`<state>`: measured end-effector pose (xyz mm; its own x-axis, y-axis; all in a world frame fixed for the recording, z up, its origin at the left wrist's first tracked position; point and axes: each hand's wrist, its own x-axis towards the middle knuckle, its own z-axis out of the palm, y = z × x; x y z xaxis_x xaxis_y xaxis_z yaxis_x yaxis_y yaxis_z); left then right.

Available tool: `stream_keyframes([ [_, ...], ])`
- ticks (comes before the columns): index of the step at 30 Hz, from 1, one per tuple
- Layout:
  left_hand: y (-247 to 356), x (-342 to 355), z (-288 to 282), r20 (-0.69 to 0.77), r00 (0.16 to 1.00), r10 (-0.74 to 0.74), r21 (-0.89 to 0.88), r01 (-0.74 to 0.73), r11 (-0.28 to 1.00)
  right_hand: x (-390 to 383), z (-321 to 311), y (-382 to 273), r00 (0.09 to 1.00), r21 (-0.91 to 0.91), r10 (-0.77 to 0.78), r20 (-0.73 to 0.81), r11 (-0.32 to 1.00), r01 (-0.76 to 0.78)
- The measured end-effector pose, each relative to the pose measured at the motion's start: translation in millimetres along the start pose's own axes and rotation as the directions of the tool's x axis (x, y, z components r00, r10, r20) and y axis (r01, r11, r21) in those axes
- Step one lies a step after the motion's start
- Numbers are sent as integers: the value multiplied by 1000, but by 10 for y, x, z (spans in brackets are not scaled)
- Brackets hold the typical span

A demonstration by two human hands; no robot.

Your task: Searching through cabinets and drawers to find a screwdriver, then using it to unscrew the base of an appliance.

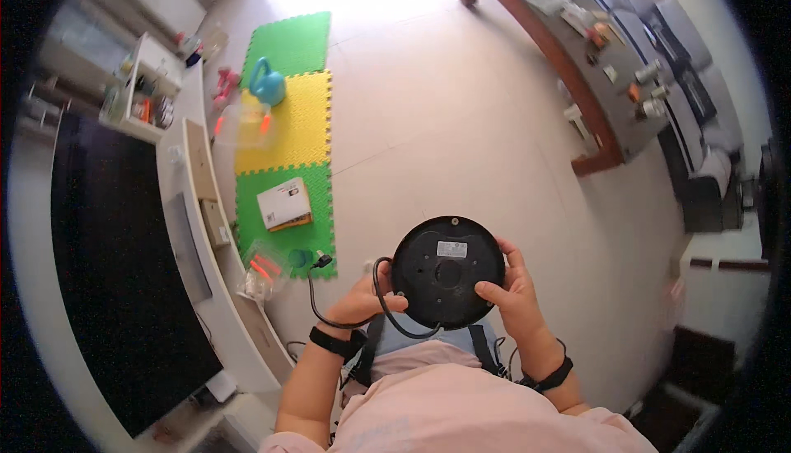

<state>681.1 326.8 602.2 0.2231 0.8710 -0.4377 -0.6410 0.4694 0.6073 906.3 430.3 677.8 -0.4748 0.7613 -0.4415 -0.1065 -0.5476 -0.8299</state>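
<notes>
I hold a round black kettle base (447, 272) upside down in front of my chest, its underside with a small white label facing up. My left hand (368, 298) grips its left rim and the black power cord (346, 309) that loops from the base down past my wrist to a plug (322, 261) near the floor mat. My right hand (512, 292) clasps the right rim, thumb lying on the underside. Both wrists wear black bands.
Green and yellow foam floor mats (284, 123) lie to the left, bearing a teal kettlebell (267, 82), a cardboard box (284, 204) and clear plastic containers. A white low cabinet (194, 206) with a dark screen runs along the left. A long table (606, 65) with small items stands upper right.
</notes>
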Motion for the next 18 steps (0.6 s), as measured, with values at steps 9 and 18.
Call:
stream_keyframes([
  [9,-536,1214,1461,111,982,-156,451,90,888,-378,-1784,-160,971,-70,-78,-226,996,63],
  [18,-944,2089,2285,271,903,-333,585,120,802,-880,-2623,-241,830,-53,-190,-525,980,192],
])
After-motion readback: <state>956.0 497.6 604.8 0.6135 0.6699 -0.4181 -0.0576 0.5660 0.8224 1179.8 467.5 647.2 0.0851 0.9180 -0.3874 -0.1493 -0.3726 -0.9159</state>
